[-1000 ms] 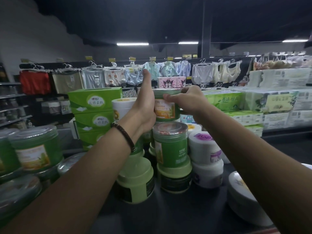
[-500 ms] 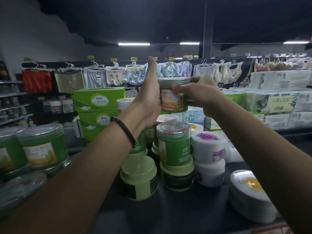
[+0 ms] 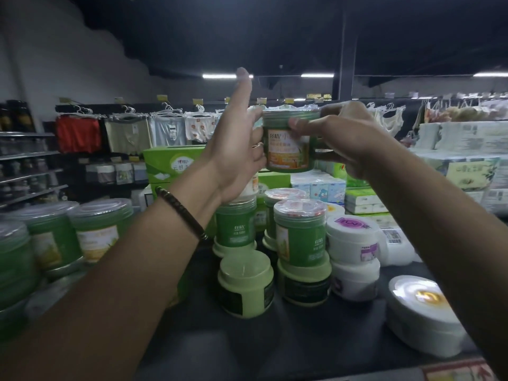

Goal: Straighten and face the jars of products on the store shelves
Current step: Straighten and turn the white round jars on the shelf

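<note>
Mid-task: right hand (image 3: 349, 138) grips green jar (image 3: 288, 149) above the stack, left hand (image 3: 233, 149) flat against its side, fingers straight. Label faces front; stacked jars (image 3: 299, 235) below look unfaced.

Held jar (image 3: 288, 144) between left hand (image 3: 236, 158) and right hand (image 3: 346, 138), above the jar stacks (image 3: 301, 237) at mid shelf top (image 3: 288, 347); tub stack (image 3: 353, 259) just right of them, boxes (image 3: 170, 166) behind, more jars (image 3: 96, 235) along the left edge.
</note>
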A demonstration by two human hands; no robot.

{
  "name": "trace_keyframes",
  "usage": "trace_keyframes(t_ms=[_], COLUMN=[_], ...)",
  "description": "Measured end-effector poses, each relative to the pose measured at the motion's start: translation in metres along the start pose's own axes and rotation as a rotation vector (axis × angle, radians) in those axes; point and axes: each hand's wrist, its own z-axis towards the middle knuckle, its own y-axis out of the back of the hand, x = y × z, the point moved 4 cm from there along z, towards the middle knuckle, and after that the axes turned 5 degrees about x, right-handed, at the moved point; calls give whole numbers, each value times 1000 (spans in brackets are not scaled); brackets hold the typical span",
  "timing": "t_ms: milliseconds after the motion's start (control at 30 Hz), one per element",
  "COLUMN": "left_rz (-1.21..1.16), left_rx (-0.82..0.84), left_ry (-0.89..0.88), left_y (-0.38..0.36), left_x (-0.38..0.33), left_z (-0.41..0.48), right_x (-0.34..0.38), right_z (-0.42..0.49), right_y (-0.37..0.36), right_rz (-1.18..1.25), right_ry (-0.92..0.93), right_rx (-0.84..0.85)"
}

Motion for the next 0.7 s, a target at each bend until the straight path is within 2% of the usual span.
trace_keyframes(t_ms=[367, 700], left_rz=[-19, 168], left_rx=[-21, -209], left_ry=[-20, -56], left_y=[48, 85], left_x=[-25, -39], left_z=[-48, -98], right_x=[34, 38], right_z=[-24, -28], right_y=[-52, -108], right_rz=[26, 104], right_ry=[63, 48], right_rx=[22, 76])
